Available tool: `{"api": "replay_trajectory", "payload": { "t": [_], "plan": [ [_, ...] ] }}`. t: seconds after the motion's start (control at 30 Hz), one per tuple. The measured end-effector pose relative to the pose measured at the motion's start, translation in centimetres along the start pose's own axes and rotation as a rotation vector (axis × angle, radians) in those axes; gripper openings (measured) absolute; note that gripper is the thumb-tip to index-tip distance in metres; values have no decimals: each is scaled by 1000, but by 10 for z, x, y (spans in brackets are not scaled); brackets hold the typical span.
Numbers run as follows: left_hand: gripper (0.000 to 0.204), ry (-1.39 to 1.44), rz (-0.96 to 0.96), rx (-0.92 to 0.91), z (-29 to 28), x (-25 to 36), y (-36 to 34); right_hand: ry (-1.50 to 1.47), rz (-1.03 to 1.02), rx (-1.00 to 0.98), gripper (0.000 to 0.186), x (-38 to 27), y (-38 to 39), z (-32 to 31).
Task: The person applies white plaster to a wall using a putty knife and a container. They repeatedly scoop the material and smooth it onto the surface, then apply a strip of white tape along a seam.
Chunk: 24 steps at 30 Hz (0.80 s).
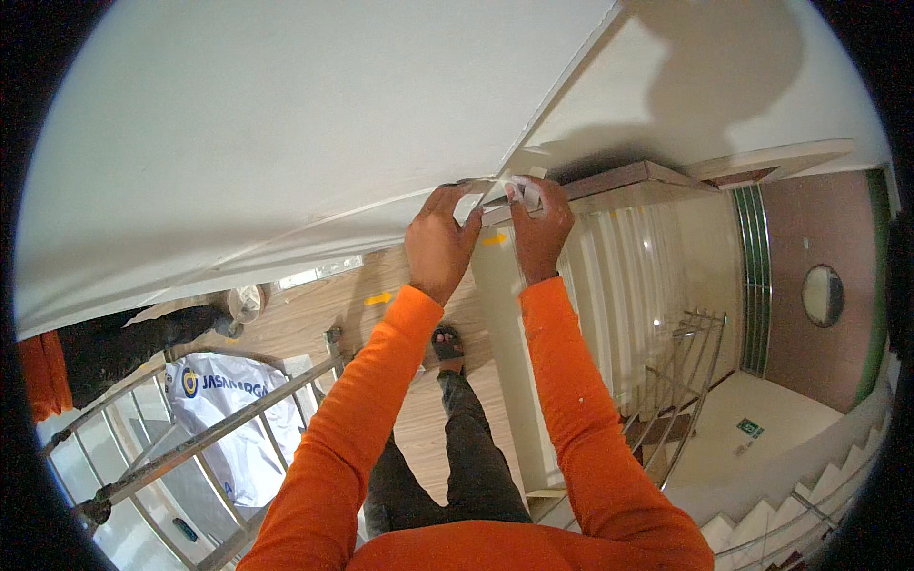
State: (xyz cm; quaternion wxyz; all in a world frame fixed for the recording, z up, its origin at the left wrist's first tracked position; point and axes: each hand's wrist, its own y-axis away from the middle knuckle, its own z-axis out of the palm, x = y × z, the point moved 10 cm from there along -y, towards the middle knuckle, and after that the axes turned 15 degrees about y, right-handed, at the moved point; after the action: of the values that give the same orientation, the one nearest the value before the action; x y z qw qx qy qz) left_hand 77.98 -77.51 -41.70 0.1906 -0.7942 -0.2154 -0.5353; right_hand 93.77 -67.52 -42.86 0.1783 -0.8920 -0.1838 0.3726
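Item: my left hand (440, 240), at 12 o'clock from my chest, raised to the white ceiling panel (286, 124); fingers (447, 197) curled up against the panel's edge, pressing on it, wrapped round nothing that I can make out.

Item: my right hand (540, 228), just beside the left at its 3 o'clock; fingers pinched on a small pale scrap (526, 193), possibly tape or paper, too small to tell for certain; the scrap sits at the corner where the ceiling panel meets the lower white soffit (685, 86).

Item: both sleeves orange, coming in from 6 o'clock.

Item: ceiling seam (562, 86), a straight line running from the hands towards 1 o'clock.

Item: my legs in dark trousers (466, 457), at 6 o'clock below the hands; one sandalled foot (448, 346) on the wood-look floor (314, 324).

Item: metal scaffold rails (190, 447), at 8 o'clock, with a white printed sheet (233, 409) behind them.

Item: another person, dark trousers and an orange garment (43, 376), at 9 o'clock, well apart from me.

Item: stair railing (681, 381) and white steps (800, 514), at 4 o'clock; round mirror (823, 295) on a pinkish wall at 3 o'clock.
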Motion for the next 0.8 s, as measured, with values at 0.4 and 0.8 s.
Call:
{"api": "replay_trajectory", "payload": {
  "t": [0.4,0.8],
  "plan": [
    [29,314,-121,-64,27,-13,-11,-192,221,-115,31,7,27,4],
    [36,325,-46,-89,37,-22,-7,-148,182,-172,43,14,14,18]
  ]
}}
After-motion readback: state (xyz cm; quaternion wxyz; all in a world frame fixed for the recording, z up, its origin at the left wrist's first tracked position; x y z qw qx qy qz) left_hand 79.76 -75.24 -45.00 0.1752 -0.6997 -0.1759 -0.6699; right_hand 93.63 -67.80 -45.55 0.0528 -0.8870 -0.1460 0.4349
